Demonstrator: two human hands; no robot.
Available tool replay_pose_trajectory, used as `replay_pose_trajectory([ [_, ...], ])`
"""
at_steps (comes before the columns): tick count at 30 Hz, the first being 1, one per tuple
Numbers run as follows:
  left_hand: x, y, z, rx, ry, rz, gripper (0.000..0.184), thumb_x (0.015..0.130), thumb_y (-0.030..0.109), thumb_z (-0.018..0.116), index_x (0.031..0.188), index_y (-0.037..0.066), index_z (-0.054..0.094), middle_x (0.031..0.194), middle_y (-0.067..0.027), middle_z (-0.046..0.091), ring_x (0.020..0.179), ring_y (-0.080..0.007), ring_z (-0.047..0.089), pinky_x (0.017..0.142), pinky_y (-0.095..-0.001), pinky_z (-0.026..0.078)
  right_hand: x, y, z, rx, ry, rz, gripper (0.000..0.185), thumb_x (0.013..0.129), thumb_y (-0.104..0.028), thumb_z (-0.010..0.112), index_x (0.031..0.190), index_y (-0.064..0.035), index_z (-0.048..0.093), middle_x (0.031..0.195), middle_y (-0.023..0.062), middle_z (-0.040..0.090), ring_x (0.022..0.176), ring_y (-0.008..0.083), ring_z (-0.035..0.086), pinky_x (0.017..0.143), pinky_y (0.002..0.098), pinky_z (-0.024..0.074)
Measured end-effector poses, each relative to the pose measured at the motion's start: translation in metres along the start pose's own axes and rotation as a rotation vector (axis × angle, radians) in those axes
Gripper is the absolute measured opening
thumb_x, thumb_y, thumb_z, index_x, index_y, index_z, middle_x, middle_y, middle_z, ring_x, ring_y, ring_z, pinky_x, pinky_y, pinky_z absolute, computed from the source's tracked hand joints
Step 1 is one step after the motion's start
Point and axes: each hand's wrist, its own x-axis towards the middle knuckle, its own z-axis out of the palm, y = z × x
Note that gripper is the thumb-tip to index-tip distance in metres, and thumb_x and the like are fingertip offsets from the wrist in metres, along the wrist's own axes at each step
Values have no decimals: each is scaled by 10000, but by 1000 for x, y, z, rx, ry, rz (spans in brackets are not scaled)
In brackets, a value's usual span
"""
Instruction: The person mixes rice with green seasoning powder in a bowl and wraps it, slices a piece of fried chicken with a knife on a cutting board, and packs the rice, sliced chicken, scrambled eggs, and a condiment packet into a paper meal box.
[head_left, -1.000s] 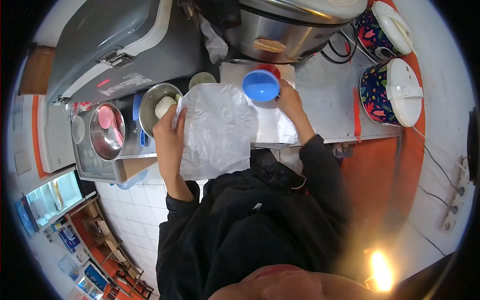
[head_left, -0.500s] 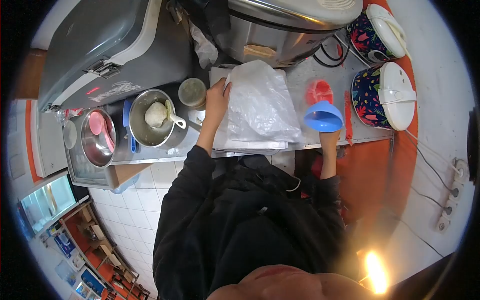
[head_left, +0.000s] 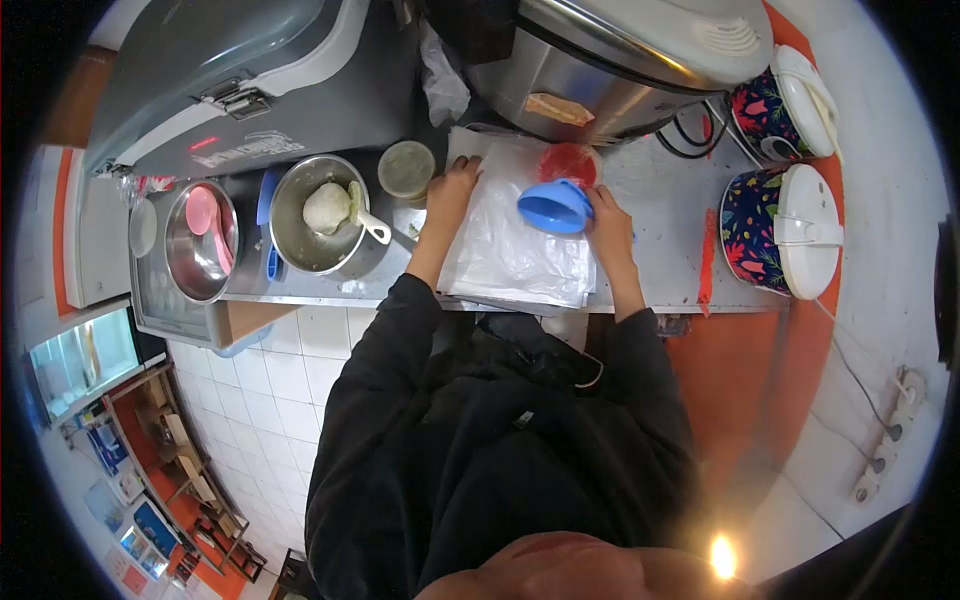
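Note:
My right hand is closed on the rim of a small blue bowl, tilted over the right part of a stack of white sheets. Just beyond the bowl is a round red dish-like piece; whether it is joined to the blue bowl I cannot tell. My left hand has its fingers curled at the left edge of the stack of white sheets, whose top looks like thin plastic. Beside that hand stands a jar with greenish contents.
To the left are a steel pot holding a pale lump and a white-handled utensil, and a steel bowl with a pink ladle. A grey cooler box and a large rice cooker stand behind. Patterned containers are at right.
My right hand has moved left with the blue bowl, from right of the stack to over it. The red piece has shifted left too. My left hand stays at the stack's left edge.

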Motion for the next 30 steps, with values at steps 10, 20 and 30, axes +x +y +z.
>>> replay_pose_trajectory([
  [10,-14,39,-62,-374,93,-29,572,859,287,610,1318,32,384,1253,-199,477,1117,-374,502,912,-420,452,-47,101,29,125,433,390,432,782,-15,608,1193,66,502,1137,245,553,1071,351,540,943,416,402],
  [20,-90,-36,-214,-1031,-164,-184,184,917,132,529,1021,24,637,885,-102,638,762,-195,619,664,-298,471,18,-131,-19,485,237,35,301,835,-85,601,1132,-36,591,1141,153,558,1106,317,480,979,405,363],
  [30,-130,-146,-250,-1187,-38,-278,215,954,121,477,981,-2,652,775,-44,601,714,-109,552,652,-245,439,83,-235,99,50,-6,-175,789,634,-313,787,1317,-177,414,1260,238,404,1157,434,402,944,487,407],
])
